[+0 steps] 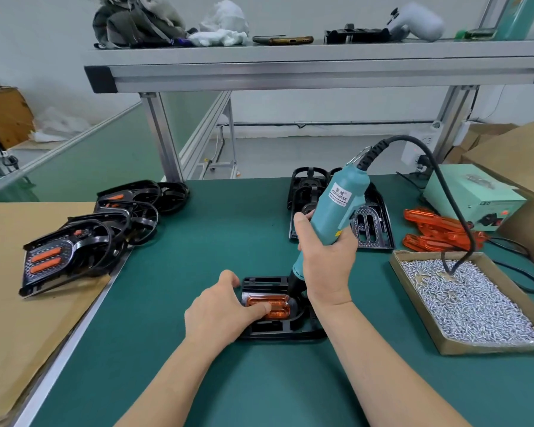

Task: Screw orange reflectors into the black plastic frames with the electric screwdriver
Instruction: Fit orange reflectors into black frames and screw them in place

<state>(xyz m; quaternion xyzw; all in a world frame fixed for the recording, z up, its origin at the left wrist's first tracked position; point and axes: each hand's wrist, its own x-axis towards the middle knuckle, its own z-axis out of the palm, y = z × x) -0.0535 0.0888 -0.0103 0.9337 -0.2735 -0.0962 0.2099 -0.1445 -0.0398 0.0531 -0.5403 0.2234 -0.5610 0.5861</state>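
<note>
A dark green tabletop [198, 241] fills the space, with a grey aluminium shelf [290, 61] spanning above its far edge. On the left, a heap of black frames already fitted with orange strips [84, 241] lies partly on brown cardboard. At the right sits a shallow cardboard tray [490, 347] full of small silver screws [469, 303], with a pale green power box [469, 192] behind it. A pile of loose orange reflectors [435, 229] lies between the two.

The right hand [327, 260] has its fingers wrapped round a teal electric screwdriver [339, 208], held nearly upright. Its tip is down at the right end of a black plastic frame [269, 329] lying flat near the front. The left hand [219, 312] grips that frame, fingers curled over its left edge. Its thumb presses the orange rounded reflector [279, 306] seated in the frame.
</note>
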